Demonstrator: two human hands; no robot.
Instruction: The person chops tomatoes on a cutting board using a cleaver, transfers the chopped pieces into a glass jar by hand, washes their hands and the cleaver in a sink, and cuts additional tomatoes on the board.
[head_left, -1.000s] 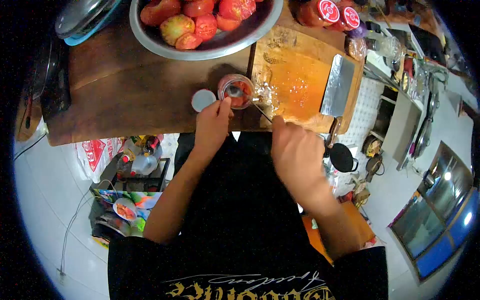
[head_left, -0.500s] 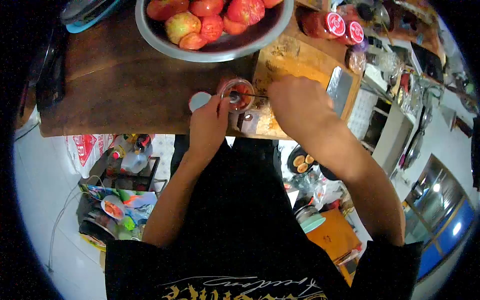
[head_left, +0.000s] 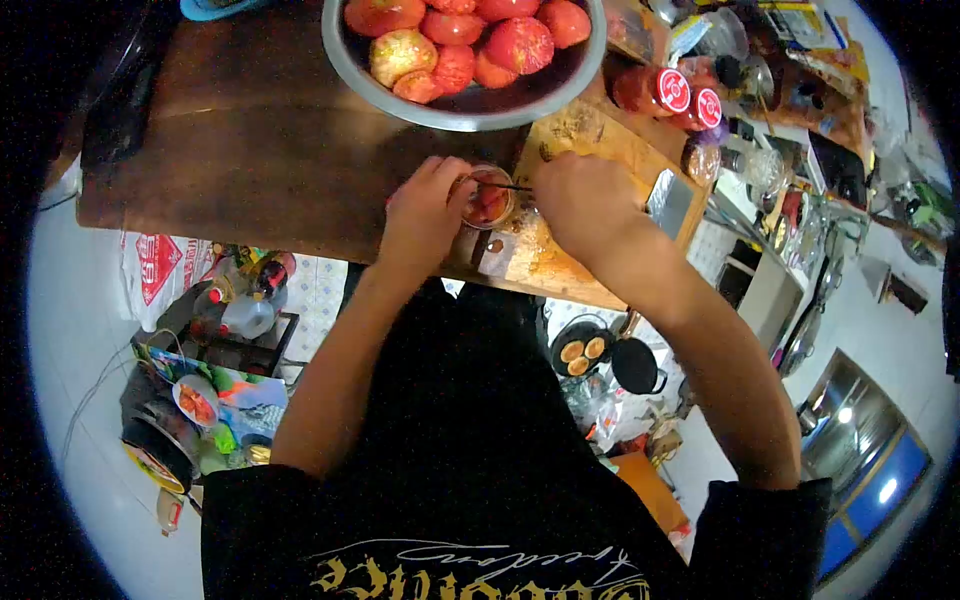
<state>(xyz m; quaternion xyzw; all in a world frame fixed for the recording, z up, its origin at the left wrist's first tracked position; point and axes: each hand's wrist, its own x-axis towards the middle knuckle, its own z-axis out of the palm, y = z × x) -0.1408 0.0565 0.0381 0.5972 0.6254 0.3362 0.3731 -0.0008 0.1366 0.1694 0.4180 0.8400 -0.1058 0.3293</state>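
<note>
Near the table's front edge stands a small glass jar (head_left: 489,204) with red tomato pieces in it. My left hand (head_left: 428,212) is closed at the jar's left rim, its fingertips by the opening. My right hand (head_left: 588,205), over the cutting board (head_left: 540,250), grips a spoon (head_left: 512,186) whose thin dark handle runs leftward across the jar's mouth. The spoon's bowl cannot be made out now. My left hand covers most or all of the white lid beside the jar.
A metal basin (head_left: 470,121) of peeled tomatoes (head_left: 520,46) stands at the back. On the board's right lies a cleaver blade (head_left: 668,203). Two filled jars (head_left: 650,90) with red-and-white lids lie behind it. Below right is a pan with round cakes (head_left: 575,352).
My left hand has moved up the jar's rim and over the white lid. The spoon's bowl, visible in the jar before, no longer shows. The whole view has shifted slightly.
</note>
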